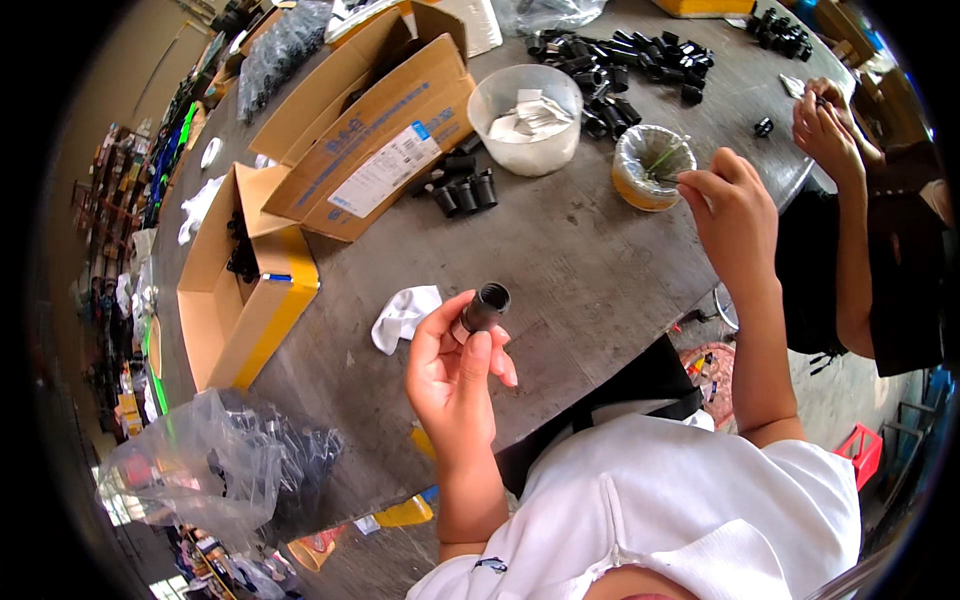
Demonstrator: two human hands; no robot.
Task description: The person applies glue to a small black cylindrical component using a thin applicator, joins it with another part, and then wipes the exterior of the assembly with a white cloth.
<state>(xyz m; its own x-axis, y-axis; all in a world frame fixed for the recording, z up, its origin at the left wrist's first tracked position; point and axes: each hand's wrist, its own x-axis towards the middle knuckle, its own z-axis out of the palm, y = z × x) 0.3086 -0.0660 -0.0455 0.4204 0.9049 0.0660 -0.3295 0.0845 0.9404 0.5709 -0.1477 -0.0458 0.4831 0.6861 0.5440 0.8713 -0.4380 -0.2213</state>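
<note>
In my left hand (455,375) is a short black threaded pipe fitting (487,304), its open end tilted upward, with fingers and thumb wrapped round its lower part. My right hand (738,215) is out to the right, thumb and fingertips pinched together at the rim of a small yellow tub (648,200) lined with clear plastic. Whether something small sits in that pinch is too fine to see. A thin green stick (664,155) leans in the tub. Beside my left hand a crumpled white cloth (404,318) lies on the grey table (560,260).
Behind stand a round translucent tub (525,155) with white pieces and a heap of black fittings (640,65). Open cardboard boxes (370,140) and a yellow-edged carton (250,320) are at left, a clear plastic bag (220,450) nearer. At right, another person's hands (830,130) work.
</note>
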